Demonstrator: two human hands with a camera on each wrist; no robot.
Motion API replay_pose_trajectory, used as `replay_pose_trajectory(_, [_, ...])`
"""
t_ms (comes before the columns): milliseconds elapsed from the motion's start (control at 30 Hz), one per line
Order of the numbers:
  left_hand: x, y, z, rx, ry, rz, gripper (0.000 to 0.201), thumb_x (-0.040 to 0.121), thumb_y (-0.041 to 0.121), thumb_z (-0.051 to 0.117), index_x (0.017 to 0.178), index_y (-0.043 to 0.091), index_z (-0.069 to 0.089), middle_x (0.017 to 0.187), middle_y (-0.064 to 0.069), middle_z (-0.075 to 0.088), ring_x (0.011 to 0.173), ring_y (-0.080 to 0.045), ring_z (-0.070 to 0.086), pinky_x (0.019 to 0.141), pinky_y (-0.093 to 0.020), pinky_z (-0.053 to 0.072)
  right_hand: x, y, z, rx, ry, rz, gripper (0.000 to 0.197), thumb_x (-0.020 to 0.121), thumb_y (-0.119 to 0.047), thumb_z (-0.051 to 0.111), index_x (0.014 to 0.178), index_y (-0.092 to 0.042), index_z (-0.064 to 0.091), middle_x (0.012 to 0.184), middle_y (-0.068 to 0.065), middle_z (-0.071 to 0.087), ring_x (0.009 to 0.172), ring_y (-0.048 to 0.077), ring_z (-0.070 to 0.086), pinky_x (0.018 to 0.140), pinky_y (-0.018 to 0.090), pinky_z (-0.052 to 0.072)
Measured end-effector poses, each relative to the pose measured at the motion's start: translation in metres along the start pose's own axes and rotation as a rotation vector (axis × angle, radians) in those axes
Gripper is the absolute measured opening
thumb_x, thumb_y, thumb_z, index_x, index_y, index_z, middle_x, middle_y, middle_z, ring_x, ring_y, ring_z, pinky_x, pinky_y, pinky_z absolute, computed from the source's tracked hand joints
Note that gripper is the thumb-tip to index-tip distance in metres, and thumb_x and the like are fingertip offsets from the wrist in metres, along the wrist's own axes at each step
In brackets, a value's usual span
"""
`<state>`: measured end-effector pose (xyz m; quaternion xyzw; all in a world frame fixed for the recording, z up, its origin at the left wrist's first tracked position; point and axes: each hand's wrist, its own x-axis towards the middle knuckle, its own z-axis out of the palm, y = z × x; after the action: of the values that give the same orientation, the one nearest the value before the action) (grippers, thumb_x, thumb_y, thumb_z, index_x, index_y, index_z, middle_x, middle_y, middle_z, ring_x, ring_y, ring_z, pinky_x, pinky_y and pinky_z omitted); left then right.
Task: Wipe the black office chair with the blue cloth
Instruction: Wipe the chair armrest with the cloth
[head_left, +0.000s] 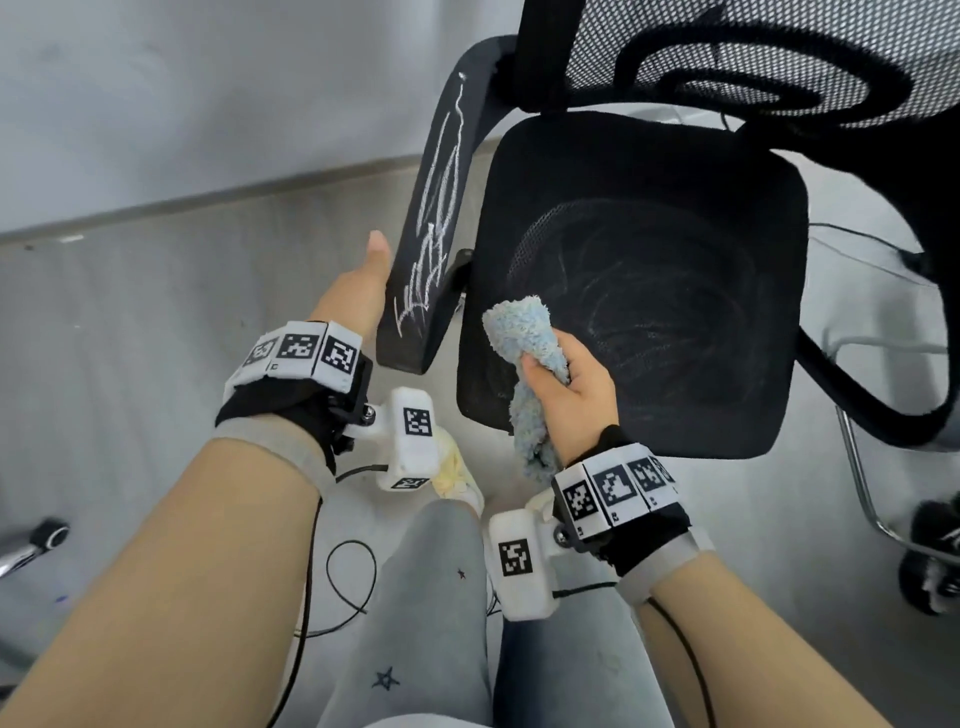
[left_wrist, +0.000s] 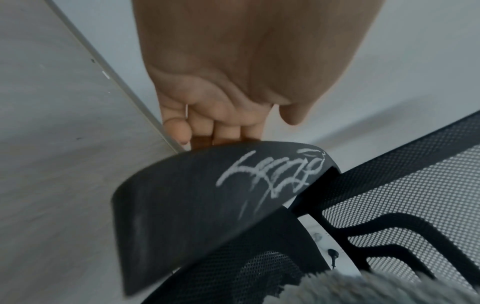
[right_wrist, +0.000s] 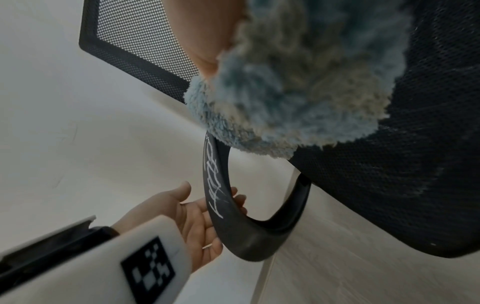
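While head view hides left hand (head_left: 358, 291) fingers (right_wrist: 240, 198), right-wrist shows them under armrest (right_wrist: 218, 197).

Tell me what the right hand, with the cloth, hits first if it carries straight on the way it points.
Probably the mesh seat: the right hand points the blue cloth over it; contact unclear.

The chair seat (head_left: 649, 270) is black mesh with faint pale smears. White scribbles cross the black armrest (head_left: 431, 228). The fluffy cloth (head_left: 524, 332) is light blue. The wristbands (head_left: 301, 353) carry black-and-white square markers.
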<state>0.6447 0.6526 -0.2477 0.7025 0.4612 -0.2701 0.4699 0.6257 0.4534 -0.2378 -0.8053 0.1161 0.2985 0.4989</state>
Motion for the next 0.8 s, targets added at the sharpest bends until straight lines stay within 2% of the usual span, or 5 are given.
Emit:
replay_pose_trajectory(133, [-0.008, -0.012, 0.007, -0.146, -0.167, -0.032, 0.065, 0.089, 0.065, 0.011, 0.075, 0.021, 0.056, 0.084, -0.005, 0.064, 0.078, -0.022, 0.058, 0.077, -0.028, 0.046, 0.001, 0.002, 0.002, -0.010, -0.005, -0.007, 0.037, 0.075, -0.041, 0.050, 0.110, -0.033, 0.059, 0.105, 0.013, 0.061, 0.103, 0.028, 0.056, 0.091, 0.051, 0.048])
replay_pose_trajectory(267, [-0.020, -0.034, 0.028, -0.536, -0.247, -0.051, 0.050, 0.092, 0.057, 0.027, 0.098, 0.021, 0.062, 0.119, -0.013, 0.065, 0.099, -0.021, 0.064, 0.102, -0.040, 0.045, 0.001, 0.000, 0.003, -0.016, 0.009, -0.045, 0.033, 0.077, -0.038, 0.050, 0.108, -0.033, 0.059, 0.101, 0.012, 0.064, 0.103, 0.029, 0.056, 0.090, 0.051, 0.048])
replay_pose_trajectory(533, [-0.041, -0.071, 0.058, -0.882, -0.341, -0.064, 0.041, 0.097, 0.039, 0.028, 0.102, 0.015, 0.060, 0.102, -0.002, 0.066, 0.080, -0.005, 0.069, 0.079, -0.023, 0.056, 0.012, -0.030, 0.001, -0.137, 0.023, -0.205, 0.029, 0.090, -0.020, 0.054, 0.119, -0.022, 0.057, 0.108, 0.006, 0.053, 0.092, 0.002, 0.049, 0.082, 0.008, 0.042])
replay_pose_trajectory(667, [-0.040, -0.088, 0.055, -0.952, -0.370, -0.097, 0.039, 0.097, 0.036, 0.029, 0.100, 0.012, 0.060, 0.088, 0.000, 0.073, 0.073, -0.008, 0.071, 0.070, -0.022, 0.059, 0.024, -0.062, 0.015, -0.244, 0.004, -0.441, 0.032, 0.088, -0.014, 0.055, 0.120, -0.016, 0.056, 0.092, -0.024, 0.045, 0.103, 0.014, 0.040, 0.083, 0.012, 0.037])
replay_pose_trajectory(800, [-0.039, -0.096, 0.047, -0.976, -0.370, -0.147, 0.037, 0.097, 0.036, 0.032, 0.093, 0.014, 0.062, 0.074, 0.004, 0.075, 0.066, -0.007, 0.071, 0.062, -0.020, 0.058, 0.047, -0.079, 0.048, -0.526, -0.191, -0.627, 0.049, 0.087, -0.016, 0.056, 0.134, -0.013, 0.043, 0.136, -0.006, 0.048, 0.111, 0.019, 0.035, 0.099, 0.021, 0.031])
